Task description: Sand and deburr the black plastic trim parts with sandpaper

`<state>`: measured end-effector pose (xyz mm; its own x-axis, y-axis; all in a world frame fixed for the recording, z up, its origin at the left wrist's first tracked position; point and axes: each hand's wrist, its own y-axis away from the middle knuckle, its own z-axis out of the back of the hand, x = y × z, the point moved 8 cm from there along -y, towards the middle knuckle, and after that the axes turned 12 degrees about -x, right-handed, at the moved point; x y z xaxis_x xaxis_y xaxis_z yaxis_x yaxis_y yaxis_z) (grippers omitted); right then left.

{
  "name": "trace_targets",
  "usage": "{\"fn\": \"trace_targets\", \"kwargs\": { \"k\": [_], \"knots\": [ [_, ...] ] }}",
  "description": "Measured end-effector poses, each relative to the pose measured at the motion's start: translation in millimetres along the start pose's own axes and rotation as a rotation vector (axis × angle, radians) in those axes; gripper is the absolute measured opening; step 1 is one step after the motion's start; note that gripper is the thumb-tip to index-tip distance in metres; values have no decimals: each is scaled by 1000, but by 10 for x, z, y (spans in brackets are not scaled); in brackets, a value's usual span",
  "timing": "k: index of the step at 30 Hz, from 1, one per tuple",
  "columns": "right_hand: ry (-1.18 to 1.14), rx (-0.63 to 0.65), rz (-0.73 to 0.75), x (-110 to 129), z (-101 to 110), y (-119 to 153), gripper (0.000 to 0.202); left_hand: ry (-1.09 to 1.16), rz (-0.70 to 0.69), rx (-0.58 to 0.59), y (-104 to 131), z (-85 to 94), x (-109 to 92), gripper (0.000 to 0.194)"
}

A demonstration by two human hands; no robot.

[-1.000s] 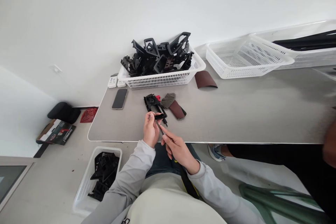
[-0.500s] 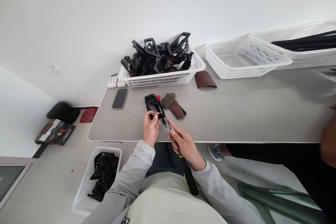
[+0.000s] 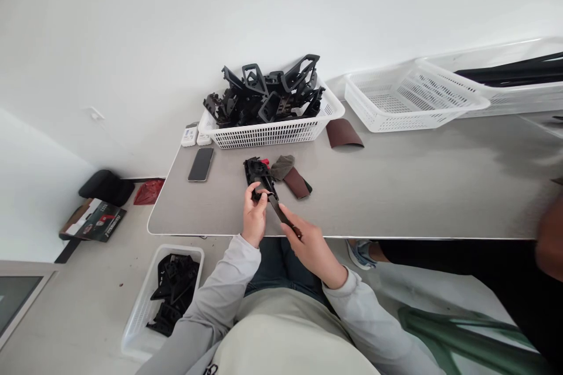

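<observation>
My left hand (image 3: 255,217) is closed on the near end of a black plastic part (image 3: 254,170), holding it over the front of the table. In my right hand (image 3: 314,249) is a file (image 3: 281,215), its flat dark blade slanting up and left. The blade's tip meets the near edge of the part, close to my left fingertips; exact contact is hard to see. My right hand and forearm hide the file's handle. Just right of the part lie a crumpled grey-brown cloth (image 3: 282,167) and a folded brown sandpaper piece (image 3: 297,183). Something small and red (image 3: 265,162) shows behind the part.
A white basket (image 3: 268,137) heaped with black plastic parts stands at the back. Brown sandpaper (image 3: 344,133) and another white basket (image 3: 409,120) lie to its right. A phone (image 3: 201,164) rests at left. A bin (image 3: 132,328) of black parts sits on the floor; a person is at right.
The file has turned so its broad face shows, and its blade has moved up and left onto the part's near end. Its yellow-and-black handle has gone out of sight.
</observation>
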<state>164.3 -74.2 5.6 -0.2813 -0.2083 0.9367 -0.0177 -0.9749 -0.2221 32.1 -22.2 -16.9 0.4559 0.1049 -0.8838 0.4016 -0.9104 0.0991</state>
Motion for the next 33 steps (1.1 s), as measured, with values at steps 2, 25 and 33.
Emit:
{"fn": "trace_targets", "kwargs": {
  "k": [2, 25, 33],
  "knots": [
    [165, -17, 121, 65, 4, -7, 46, -53, -41, 26, 5, 1, -9, 45],
    [-175, 73, -146, -103, -108, 61, 54, 134, -74, -125, -159, 134, -141, 43],
    [-523, 76, -436, -188, -250, 22, 70, 234, 13, -166, -103, 135, -88, 48]
  ]
}}
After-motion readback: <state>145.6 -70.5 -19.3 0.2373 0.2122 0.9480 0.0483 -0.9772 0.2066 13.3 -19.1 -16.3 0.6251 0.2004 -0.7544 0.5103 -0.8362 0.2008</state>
